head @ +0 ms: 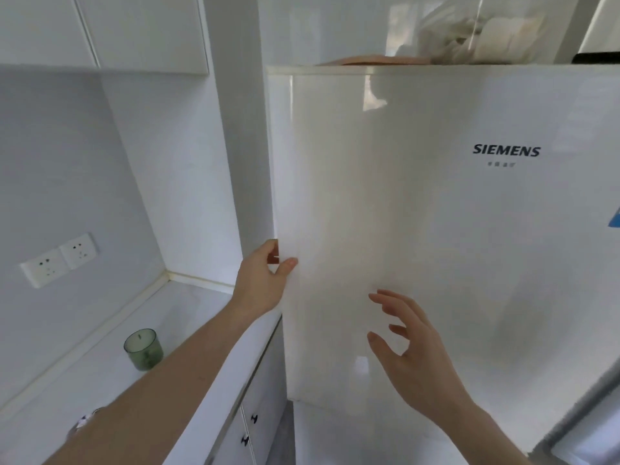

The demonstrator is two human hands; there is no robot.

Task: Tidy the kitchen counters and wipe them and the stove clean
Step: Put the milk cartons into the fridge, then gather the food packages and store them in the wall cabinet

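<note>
The tabletop, white and glossy, runs along the wall at my lower left and ends just beside the fridge door. On it, near the wall, stands a green glass candle, upright, with pale wax inside. My left forearm stretches across above the tabletop toward the fridge.

My left hand is at the left edge of the fridge door, about level with the corner where the tabletop meets the wall. Its grip is closed on that edge: the fingers curl round behind the door's side while the thumb lies on the front face. My right hand is lower and to the right, in front of the door's white face, with its grip open, fingers spread and relaxed, holding nothing. I cannot tell whether the fingertips touch the door.

The door bears the word SIEMENS in dark letters at the upper right. On top of the fridge sits a clear plastic bag with pale contents, beside a flat tan object I cannot identify. On the wall above the tabletop are two white sockets side by side. White upper cabinets hang above. Under the tabletop are white drawers with small black knobs.
</note>
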